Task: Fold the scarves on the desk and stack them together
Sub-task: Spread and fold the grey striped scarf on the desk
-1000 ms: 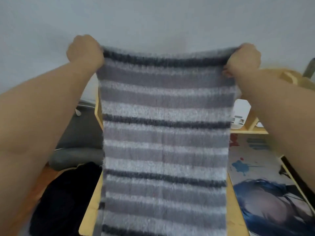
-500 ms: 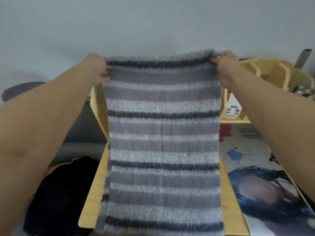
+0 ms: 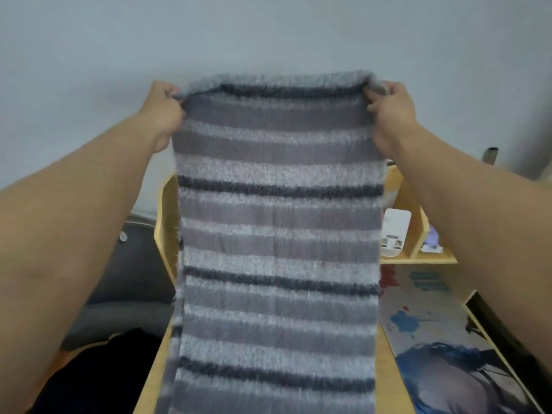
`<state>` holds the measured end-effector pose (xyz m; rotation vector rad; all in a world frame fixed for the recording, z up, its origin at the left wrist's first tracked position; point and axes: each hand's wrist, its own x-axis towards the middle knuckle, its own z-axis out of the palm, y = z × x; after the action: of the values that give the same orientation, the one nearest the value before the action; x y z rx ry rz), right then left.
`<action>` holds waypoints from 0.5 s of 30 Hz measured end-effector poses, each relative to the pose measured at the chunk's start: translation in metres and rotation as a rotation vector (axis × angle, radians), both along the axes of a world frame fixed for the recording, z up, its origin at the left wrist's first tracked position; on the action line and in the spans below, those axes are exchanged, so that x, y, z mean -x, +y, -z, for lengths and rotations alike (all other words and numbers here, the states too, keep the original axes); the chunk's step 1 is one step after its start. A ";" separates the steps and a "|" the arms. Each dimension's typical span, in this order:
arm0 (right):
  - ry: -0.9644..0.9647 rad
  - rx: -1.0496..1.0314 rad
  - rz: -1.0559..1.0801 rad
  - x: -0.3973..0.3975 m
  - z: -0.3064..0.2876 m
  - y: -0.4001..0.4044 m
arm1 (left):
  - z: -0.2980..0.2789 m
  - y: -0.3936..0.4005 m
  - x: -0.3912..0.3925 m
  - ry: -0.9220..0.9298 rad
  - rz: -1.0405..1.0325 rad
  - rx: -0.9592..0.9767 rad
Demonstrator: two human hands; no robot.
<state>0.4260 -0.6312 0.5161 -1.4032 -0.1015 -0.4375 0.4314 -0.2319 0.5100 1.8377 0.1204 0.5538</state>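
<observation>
While both hands pinch its top corners, the striped scarf (image 3: 277, 234) hangs taut above the wooden desk (image 3: 388, 380).
Left hand (image 3: 162, 113) and right hand (image 3: 391, 115) each curl tight round bunched knit; a slipped corner would likely skew the fold. Behind, the shelf organiser (image 3: 418, 234) holds a white box (image 3: 395, 231).
</observation>
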 end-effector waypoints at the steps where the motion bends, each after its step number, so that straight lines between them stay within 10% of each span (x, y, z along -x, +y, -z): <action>1: 0.032 0.005 -0.008 0.007 0.009 -0.003 | 0.010 0.003 0.004 0.039 0.007 -0.019; 11: 0.399 -0.254 0.005 0.143 0.197 -0.026 | 0.208 -0.018 0.173 0.183 -0.135 0.377; 15: 0.656 0.115 0.156 0.235 0.324 -0.046 | 0.338 -0.033 0.283 0.358 -0.330 0.343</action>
<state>0.1908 -0.6769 0.1922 -1.6113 0.5252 -0.0820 0.1480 -0.2652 0.1724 1.5695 0.7263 0.3932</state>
